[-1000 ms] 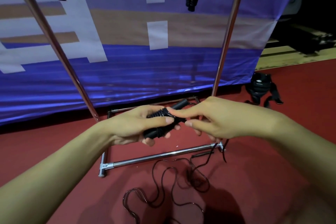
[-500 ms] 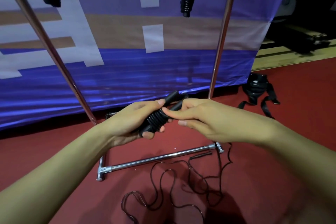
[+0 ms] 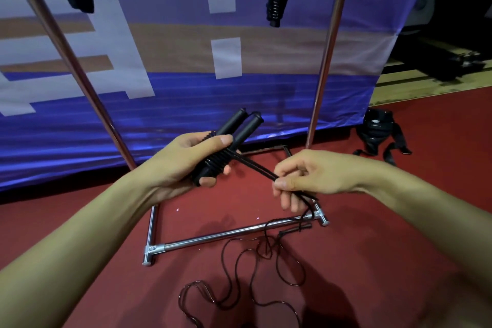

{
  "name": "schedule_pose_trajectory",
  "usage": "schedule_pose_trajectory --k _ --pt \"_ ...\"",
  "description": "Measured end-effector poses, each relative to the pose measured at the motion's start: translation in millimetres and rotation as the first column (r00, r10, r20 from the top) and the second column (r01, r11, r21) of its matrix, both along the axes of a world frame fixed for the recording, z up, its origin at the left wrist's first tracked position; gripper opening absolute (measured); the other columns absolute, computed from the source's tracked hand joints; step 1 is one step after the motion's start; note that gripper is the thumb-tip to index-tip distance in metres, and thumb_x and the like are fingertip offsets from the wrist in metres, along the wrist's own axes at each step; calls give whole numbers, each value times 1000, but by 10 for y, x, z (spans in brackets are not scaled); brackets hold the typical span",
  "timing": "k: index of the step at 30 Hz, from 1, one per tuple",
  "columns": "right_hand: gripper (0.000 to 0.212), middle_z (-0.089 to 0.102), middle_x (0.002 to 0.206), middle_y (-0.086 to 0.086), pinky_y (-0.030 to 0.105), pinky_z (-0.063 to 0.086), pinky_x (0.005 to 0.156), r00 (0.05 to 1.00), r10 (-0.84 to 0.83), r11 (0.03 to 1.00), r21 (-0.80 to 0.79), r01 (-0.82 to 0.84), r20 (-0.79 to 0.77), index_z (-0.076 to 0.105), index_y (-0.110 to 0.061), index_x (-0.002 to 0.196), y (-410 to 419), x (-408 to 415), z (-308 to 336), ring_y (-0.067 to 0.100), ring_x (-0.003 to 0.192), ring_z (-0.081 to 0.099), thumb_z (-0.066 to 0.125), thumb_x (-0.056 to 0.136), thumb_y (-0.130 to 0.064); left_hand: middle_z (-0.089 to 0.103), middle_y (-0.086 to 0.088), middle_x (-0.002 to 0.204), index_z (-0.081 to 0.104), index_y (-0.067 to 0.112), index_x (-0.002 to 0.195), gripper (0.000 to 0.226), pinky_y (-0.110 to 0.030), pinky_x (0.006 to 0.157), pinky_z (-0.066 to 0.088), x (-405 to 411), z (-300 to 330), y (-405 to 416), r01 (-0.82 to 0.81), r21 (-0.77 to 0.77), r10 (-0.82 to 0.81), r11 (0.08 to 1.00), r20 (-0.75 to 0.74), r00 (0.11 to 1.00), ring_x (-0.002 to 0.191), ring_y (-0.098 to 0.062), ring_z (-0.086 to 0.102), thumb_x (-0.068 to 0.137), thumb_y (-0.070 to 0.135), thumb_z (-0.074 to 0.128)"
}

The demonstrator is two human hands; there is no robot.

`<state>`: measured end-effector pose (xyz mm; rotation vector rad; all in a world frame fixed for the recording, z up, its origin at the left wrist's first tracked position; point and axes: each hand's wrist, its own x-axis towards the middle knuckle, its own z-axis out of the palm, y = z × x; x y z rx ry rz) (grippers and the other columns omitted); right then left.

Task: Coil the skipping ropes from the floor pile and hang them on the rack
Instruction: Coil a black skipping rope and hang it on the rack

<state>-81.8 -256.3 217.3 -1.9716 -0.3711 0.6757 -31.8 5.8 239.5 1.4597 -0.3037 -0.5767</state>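
Loose cord [image 3: 239,282] lies on the floor nearest us. Our right hand [image 3: 306,178] pinches the doubled strand, taut up-left to the handles [image 3: 234,133]. Our left hand [image 3: 186,160] grips those; their axis points up-right toward the rack [image 3: 327,61].

A single wide-angle view was taken from head height, angled forward and down. The hands [image 3: 269,170] were seen close, at mid-frame; the red floor [image 3: 399,261] lay below, and the rack [image 3: 326,61] and banner [image 3: 186,104] were faced beyond.
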Motion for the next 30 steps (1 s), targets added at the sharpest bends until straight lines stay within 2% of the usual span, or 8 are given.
schedule_pose_trajectory --k 8,12,15,18,22,24,26,30 --pt "21 76 86 -12 13 47 73 976 107 953 -300 -47 188 75 -24 120 -54 89 -31 1 73 65 64 102 -27 69 -13 67 64 1 93 18 -18 36 37 -107 61 62 243 75 -245 967 25 969 37 -11 52 96 19 64" --pt "35 61 89 -10 23 56 86 999 -7 999 -45 5 -36 74 -15 113 -65 81 11 0 80 61 56 98 -41 70 -4 67 54 -5 115 27 -16 34 37 -118 90 98 318 55 -317 947 -14 948 39 -12 59 95 12 63" --pt "41 69 92 -20 20 50 82 995 32 992 -125 -20 91 74 -14 114 -85 98 77 -5 85 62 45 102 -41 78 -6 97 55 -3 128 61 -17 38 41 -35 70 201 440 41 -440 897 -9 898 54 -12 65 84 32 80" --pt "25 61 75 -18 18 41 72 954 167 946 -314 -84 249 72 -24 91 -64 118 120 -1 69 51 55 102 -39 72 -20 113 70 12 116 48 -19 41 44 12 1 257 573 94 -570 815 -58 820 63 -16 68 81 41 85" --pt "20 72 80 0 40 52 70 929 193 921 -385 -61 316 74 -25 91 29 182 147 23 70 62 61 102 -35 70 -22 125 58 -1 120 29 -20 43 45 -75 6 132 688 274 -702 673 -59 710 70 -19 67 99 17 66" --pt "23 74 82 -4 38 53 73 898 158 921 -389 17 412 77 -31 90 88 199 204 17 73 66 63 97 -48 75 -17 116 48 2 116 24 -20 43 43 -131 7 42 671 378 -694 637 -97 714 68 -20 65 100 11 64" --pt "17 72 77 -19 19 44 65 864 127 926 -370 73 487 77 -34 85 144 189 263 3 68 63 68 96 -44 78 -11 105 44 1 119 30 -22 42 41 -165 -20 -33 645 434 -664 629 -133 736 64 -18 64 100 10 64" --pt "15 66 68 -30 10 40 63 762 93 906 -371 202 641 78 -31 86 230 116 372 -8 71 62 71 95 -41 70 3 69 65 2 109 15 -19 44 41 -162 -11 -77 585 559 -661 588 -85 746 48 -4 55 104 15 58"
